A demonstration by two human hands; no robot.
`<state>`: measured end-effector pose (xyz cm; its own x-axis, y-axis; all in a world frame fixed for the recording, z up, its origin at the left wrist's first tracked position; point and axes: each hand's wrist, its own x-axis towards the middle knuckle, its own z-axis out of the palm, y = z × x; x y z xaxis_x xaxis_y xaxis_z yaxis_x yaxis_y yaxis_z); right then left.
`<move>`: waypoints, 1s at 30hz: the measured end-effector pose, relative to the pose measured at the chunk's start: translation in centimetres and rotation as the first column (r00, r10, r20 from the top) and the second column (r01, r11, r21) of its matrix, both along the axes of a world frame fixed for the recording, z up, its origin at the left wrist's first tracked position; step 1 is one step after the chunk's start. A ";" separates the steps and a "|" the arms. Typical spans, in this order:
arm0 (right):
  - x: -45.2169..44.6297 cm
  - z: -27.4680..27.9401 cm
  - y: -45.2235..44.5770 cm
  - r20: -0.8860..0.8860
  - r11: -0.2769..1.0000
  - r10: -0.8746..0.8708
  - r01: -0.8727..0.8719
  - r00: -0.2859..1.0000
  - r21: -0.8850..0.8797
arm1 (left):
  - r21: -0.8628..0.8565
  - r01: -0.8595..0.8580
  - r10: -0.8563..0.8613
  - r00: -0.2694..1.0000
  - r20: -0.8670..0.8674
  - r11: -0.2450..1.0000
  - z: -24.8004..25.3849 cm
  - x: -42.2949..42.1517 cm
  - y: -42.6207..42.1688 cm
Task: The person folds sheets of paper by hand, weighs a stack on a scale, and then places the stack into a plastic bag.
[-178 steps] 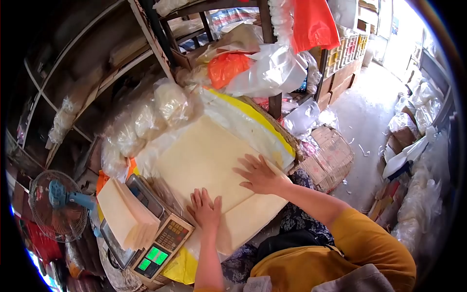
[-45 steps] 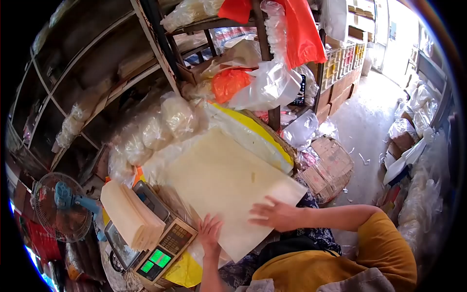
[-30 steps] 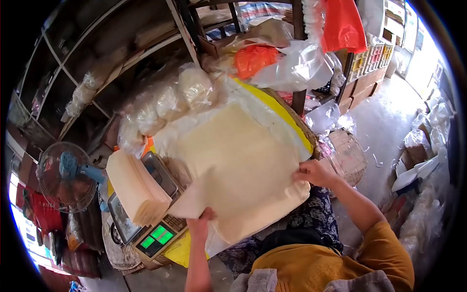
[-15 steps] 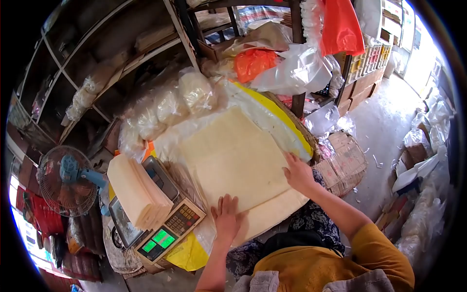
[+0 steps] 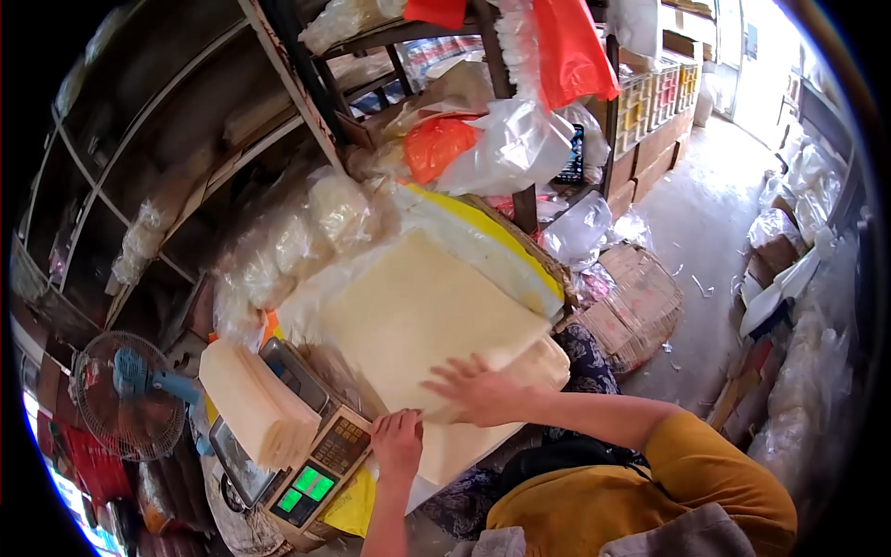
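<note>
A pale cream sheet (image 5: pixel 427 306) lies on a stack of similar sheets on the work surface, its near edge folded over. My right hand (image 5: pixel 478 392) rests on the sheet near its front edge, fingers spread and slightly blurred. At the sheet's front left corner is my left hand (image 5: pixel 397 441), its fingers bent together over the edge; whether it pinches the sheet is hard to make out. Just left of it stands a scale (image 5: pixel 320 473) with lit green displays, bearing a folded pile of cream sheets (image 5: pixel 255 404).
Filled clear bags (image 5: pixel 306 227) line the back left of the surface. A fan (image 5: pixel 130 385) stands at the left, below dark shelves (image 5: pixel 176 121). Crushed cardboard (image 5: pixel 626 306) lies on the floor at right. Red plastic (image 5: pixel 571 56) hangs above the back.
My right hand has moved left from the sheet's right edge onto its front part. My left hand's fingers, spread before, are now bent together at the corner. The camera view has shifted.
</note>
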<state>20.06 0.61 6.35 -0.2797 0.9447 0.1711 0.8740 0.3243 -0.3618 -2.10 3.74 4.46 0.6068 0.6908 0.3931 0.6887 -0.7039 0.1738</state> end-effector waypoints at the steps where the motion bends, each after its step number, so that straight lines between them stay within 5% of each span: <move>1: -0.8 1.1 0.2 0.009 0.992 0.126 -0.126 0.992 -0.014 | 0.050 0.022 -0.025 0.999 0.049 0.998 1.5 0.9 -0.1; 3: -0.9 2.6 1.8 0.007 0.991 0.129 -0.129 0.992 0.027 | 0.105 0.041 -0.052 0.994 0.096 0.994 2.8 2.3 -0.4; 4: -0.6 3.3 2.5 0.006 0.988 0.137 -0.137 0.991 0.068 | 0.045 -0.178 0.143 0.898 0.416 0.983 3.1 2.8 -0.5; 5: 0.1 3.7 2.3 -0.122 0.943 0.211 -0.170 0.970 0.285 | -0.085 -0.360 0.319 0.665 0.675 0.929 3.1 3.0 -0.6; 6: 1.0 4.1 1.9 -0.122 0.944 0.213 -0.172 0.969 0.283 | -0.087 -0.361 0.322 0.664 0.675 0.928 2.5 2.8 -0.6; 8: 3.1 4.4 0.5 -0.117 0.796 0.448 -0.335 0.887 0.505 | -0.588 0.100 0.546 0.273 0.792 0.802 -0.5 1.5 -0.9; 10: 5.3 1.5 -1.5 -0.199 0.883 0.395 -0.311 0.897 0.352 | -0.578 0.074 0.526 0.334 0.782 0.812 -2.8 0.6 -1.5; 13: 8.5 -5.3 -2.9 -0.397 0.961 0.275 -0.260 0.876 0.090 | -0.234 -0.142 0.259 0.751 0.607 0.962 -4.4 -0.7 -3.1; 14: 9.7 -7.5 -2.8 -0.547 0.955 0.216 -0.292 0.809 -0.056 | -0.104 0.090 -0.022 0.851 0.525 0.991 -5.7 -2.5 -2.5; 15: 10.2 -6.6 -2.8 -0.661 0.953 0.201 -0.300 0.723 -0.039 | -0.337 0.184 0.047 0.817 0.575 0.923 -5.6 -2.8 -2.7; 16: 10.5 -7.4 -2.6 -0.580 0.937 -0.156 -0.067 0.800 -0.344 | -0.534 0.291 0.123 0.783 0.610 0.794 -5.2 -2.7 -2.5; 17: 10.3 -6.9 -2.0 -0.606 0.907 -0.282 0.000 0.744 -0.421 | -0.535 0.287 0.128 0.783 0.609 0.795 -4.6 -2.1 -2.2; 18: 10.0 -6.1 -1.3 -0.618 0.864 -0.406 0.063 0.673 -0.499 | -0.712 0.122 0.441 0.710 0.549 0.691 -3.8 -1.1 -1.9; 19: 9.7 -5.4 -0.7 -0.618 0.864 -0.407 0.064 0.672 -0.499 | -0.856 -0.007 0.704 0.573 0.420 0.517 -3.2 -0.2 -1.6; 20: 9.5 -4.7 -0.1 -0.495 0.853 -0.448 0.190 0.744 -0.486 | -0.856 -0.007 0.703 0.574 0.421 0.518 -3.2 0.8 -1.1; 22: 8.7 -3.8 0.4 -0.362 0.837 -0.491 0.314 0.793 -0.448 | -0.566 -0.342 0.621 0.659 0.425 0.750 -3.7 2.2 -0.1; 23: 8.3 -3.4 0.5 -0.352 0.831 -0.515 0.354 0.782 -0.430 | -0.563 -0.339 0.617 0.660 0.429 0.754 -4.1 2.1 0.3; 25: 8.0 -2.8 0.9 -0.343 0.821 -0.546 0.405 0.765 -0.403 | 0.186 -0.268 0.269 0.963 0.016 0.945 -5.0 2.0 1.2; 28: 7.8 -2.5 0.7 -0.294 0.837 -0.514 0.397 0.806 -0.377 | -0.057 -0.203 0.190 0.965 -0.183 0.977 -3.4 3.8 -0.8; 30: 6.8 -2.7 0.6 -0.161 0.924 -0.376 0.382 0.913 0.010 | -0.059 -0.180 0.167 0.969 -0.182 0.982 -4.1 3.7 -0.3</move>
<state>26.81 1.22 3.66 0.1302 0.9661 0.2230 0.8692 -0.0031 -0.4944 1.59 3.47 0.37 0.5301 0.8148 0.2348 0.8235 -0.5607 0.0863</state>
